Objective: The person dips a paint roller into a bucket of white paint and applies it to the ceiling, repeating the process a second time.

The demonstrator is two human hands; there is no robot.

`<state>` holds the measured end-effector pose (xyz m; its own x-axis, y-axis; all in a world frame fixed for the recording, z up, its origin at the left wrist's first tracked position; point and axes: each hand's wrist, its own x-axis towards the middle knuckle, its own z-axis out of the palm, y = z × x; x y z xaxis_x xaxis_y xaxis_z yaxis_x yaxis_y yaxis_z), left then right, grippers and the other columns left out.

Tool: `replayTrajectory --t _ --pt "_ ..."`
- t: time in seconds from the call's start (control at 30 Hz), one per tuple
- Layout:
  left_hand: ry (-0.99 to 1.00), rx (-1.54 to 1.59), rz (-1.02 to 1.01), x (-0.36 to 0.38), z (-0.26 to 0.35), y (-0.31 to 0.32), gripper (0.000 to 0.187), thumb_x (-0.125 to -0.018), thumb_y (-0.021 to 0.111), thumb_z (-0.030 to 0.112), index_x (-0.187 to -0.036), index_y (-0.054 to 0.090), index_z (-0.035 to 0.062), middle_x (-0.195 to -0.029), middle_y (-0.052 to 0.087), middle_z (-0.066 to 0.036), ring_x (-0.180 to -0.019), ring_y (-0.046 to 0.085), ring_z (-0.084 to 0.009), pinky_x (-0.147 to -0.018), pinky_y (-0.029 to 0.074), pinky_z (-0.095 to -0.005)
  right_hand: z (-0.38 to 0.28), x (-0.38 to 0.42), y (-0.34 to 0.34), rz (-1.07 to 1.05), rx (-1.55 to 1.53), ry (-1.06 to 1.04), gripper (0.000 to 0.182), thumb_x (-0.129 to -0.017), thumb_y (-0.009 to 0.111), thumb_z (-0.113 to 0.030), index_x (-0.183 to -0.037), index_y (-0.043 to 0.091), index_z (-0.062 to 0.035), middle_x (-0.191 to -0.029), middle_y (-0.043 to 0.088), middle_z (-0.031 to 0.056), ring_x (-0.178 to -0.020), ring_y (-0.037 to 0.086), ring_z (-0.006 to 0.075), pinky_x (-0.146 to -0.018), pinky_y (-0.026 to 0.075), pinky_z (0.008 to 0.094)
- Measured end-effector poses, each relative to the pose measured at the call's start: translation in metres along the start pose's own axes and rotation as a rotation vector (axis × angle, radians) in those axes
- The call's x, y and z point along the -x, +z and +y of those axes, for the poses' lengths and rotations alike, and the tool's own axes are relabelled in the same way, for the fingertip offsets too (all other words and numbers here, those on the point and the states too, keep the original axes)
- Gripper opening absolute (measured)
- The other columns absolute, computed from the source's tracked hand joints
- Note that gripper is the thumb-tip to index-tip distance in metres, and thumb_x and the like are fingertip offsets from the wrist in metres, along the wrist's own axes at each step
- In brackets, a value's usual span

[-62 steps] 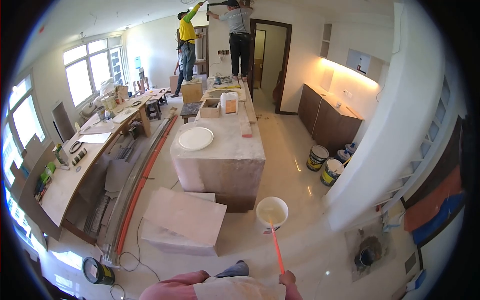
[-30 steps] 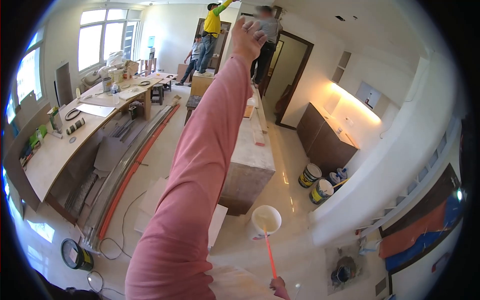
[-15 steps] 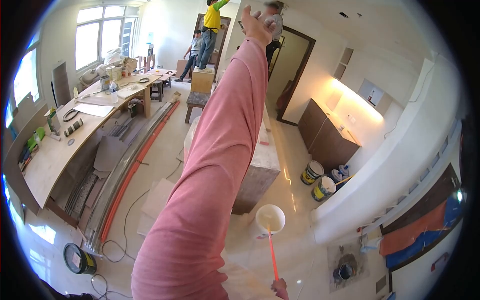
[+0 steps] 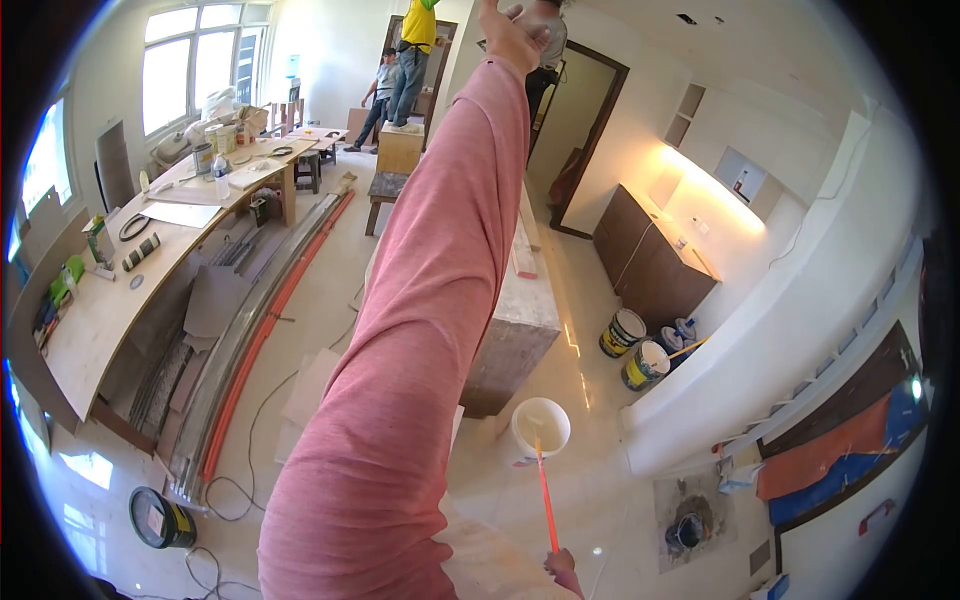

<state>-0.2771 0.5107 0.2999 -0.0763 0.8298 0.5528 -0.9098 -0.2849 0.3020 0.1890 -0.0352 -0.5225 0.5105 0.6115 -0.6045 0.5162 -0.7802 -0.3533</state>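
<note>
My left arm in a pink sleeve stretches up and forward across the middle of the view. My left hand [image 4: 510, 36] is at the top edge, fingers curled, and whether it holds anything is hidden. My right hand [image 4: 561, 564] is low at the bottom edge, gripping the near end of a thin orange-red stick [image 4: 545, 500]. The stick's far end rests in a white bucket [image 4: 540, 426] of pale liquid on the glossy floor in front of me.
A stone-faced island [image 4: 512, 335] stands behind the bucket. Two paint pails [image 4: 634, 350] sit by a dark cabinet [image 4: 650, 265] on the right. On the left are a long workbench [image 4: 100, 300], orange pipes [image 4: 262, 335], cables and a black can [image 4: 160, 516]. Other people [image 4: 408, 50] work at the back.
My left arm went from out of view to raised high overhead, and over the last second the hand climbed a little further toward the top edge. My right hand keeps hold of the stick in the bucket.
</note>
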Motion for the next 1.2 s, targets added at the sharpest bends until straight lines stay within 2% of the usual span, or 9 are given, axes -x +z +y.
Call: replayTrajectory --t 0.2,0.5,0.6,0.7,0.8,0.83,0.93,1.13,1.2 --pt "0.027 0.039 0.044 0.003 0.009 0.009 0.085 -0.091 0.041 0.067 -0.149 0.031 0.0051 -0.155 0.037 -0.016 -0.135 0.04 -0.0366 -0.107 0.033 -0.0511 0.0 -0.001 -0.005 -0.045 -0.032 -0.016 0.026 -0.095 0.06 -0.023 -0.093 0.062 0.0029 -0.072 0.069 0.0127 -0.055 0.068 0.0217 -0.045 0.053 0.0335" --pt "0.021 -0.046 0.077 0.002 -0.007 0.023 0.08 -0.093 0.041 0.065 -0.143 0.037 0.0032 -0.15 0.043 -0.015 -0.121 0.049 -0.0318 -0.098 0.039 -0.0444 0.001 -0.002 -0.001 -0.035 -0.102 0.008 0.026 -0.095 0.06 -0.022 -0.096 0.06 0.0038 -0.073 0.069 0.0129 -0.053 0.066 0.0212 -0.043 0.052 0.033" --pt "-0.059 -0.061 -0.033 -0.024 -0.022 0.016 0.08 -0.093 0.042 0.066 -0.142 0.038 0.0027 -0.151 0.042 -0.014 -0.12 0.048 -0.0302 -0.094 0.041 -0.0442 -0.006 0.009 -0.005 -0.033 -0.088 0.016 0.026 -0.095 0.06 -0.022 -0.095 0.06 0.0038 -0.074 0.07 0.0132 -0.054 0.067 0.021 -0.044 0.053 0.0331" --pt "0.025 -0.041 -0.087 -0.042 -0.027 0.009 0.082 -0.092 0.042 0.068 -0.142 0.037 0.0038 -0.148 0.045 -0.013 -0.105 0.055 -0.029 -0.087 0.043 -0.0444 -0.006 0.01 -0.006 -0.047 -0.071 0.012 0.027 -0.095 0.06 -0.023 -0.095 0.061 0.0042 -0.077 0.072 0.0134 -0.056 0.069 0.0206 -0.046 0.055 0.0333" --pt "-0.005 -0.085 0.031 -0.013 -0.013 0.024 0.085 -0.09 0.043 0.071 -0.143 0.037 0.0054 -0.146 0.046 -0.013 -0.095 0.057 -0.0284 -0.082 0.044 -0.0442 -0.011 0.017 -0.009 -0.041 -0.028 -0.006 0.028 -0.094 0.06 -0.023 -0.094 0.062 0.0047 -0.078 0.073 0.0129 -0.057 0.069 0.0199 -0.047 0.055 0.0331" --pt "-0.026 -0.08 0.024 -0.013 -0.015 0.026 0.086 -0.089 0.042 0.073 -0.144 0.037 0.007 -0.148 0.044 -0.011 -0.094 0.056 -0.0289 -0.081 0.044 -0.0446 -0.008 0.017 -0.007 -0.038 -0.027 -0.002 0.028 -0.094 0.06 -0.023 -0.094 0.063 0.0048 -0.078 0.073 0.0125 -0.056 0.069 0.0198 -0.047 0.055 0.033" --pt "-0.164 -0.058 -0.151 -0.024 -0.018 0.019 0.086 -0.089 0.042 0.072 -0.144 0.037 0.007 -0.152 0.041 -0.009 -0.107 0.052 -0.0306 -0.084 0.044 -0.0451 -0.007 0.013 -0.005 -0.023 -0.02 -0.003 0.028 -0.094 0.06 -0.023 -0.093 0.063 0.0049 -0.076 0.072 0.0123 -0.055 0.069 0.0196 -0.046 0.055 0.0329" --pt "0.039 -0.181 0.0 -0.015 -0.015 0.012 0.084 -0.091 0.043 0.07 -0.147 0.034 0.0086 -0.153 0.04 -0.007 -0.106 0.052 -0.0333 -0.079 0.047 -0.0461 -0.008 0.016 -0.004 -0.009 -0.077 0.008 0.028 -0.094 0.06 -0.023 -0.092 0.063 0.005 -0.073 0.071 0.0134 -0.053 0.067 0.0198 -0.044 0.053 0.0329" --pt "0.009 -0.169 0.031 -0.008 -0.011 0.015 0.084 -0.092 0.043 0.069 -0.149 0.031 0.009 -0.155 0.037 -0.008 -0.111 0.051 -0.0362 -0.079 0.048 -0.0456 -0.006 0.013 -0.003 -0.017 -0.081 0.006 0.027 -0.094 0.06 -0.022 -0.092 0.063 0.005 -0.073 0.071 0.0139 -0.053 0.067 0.0199 -0.044 0.052 0.0328"
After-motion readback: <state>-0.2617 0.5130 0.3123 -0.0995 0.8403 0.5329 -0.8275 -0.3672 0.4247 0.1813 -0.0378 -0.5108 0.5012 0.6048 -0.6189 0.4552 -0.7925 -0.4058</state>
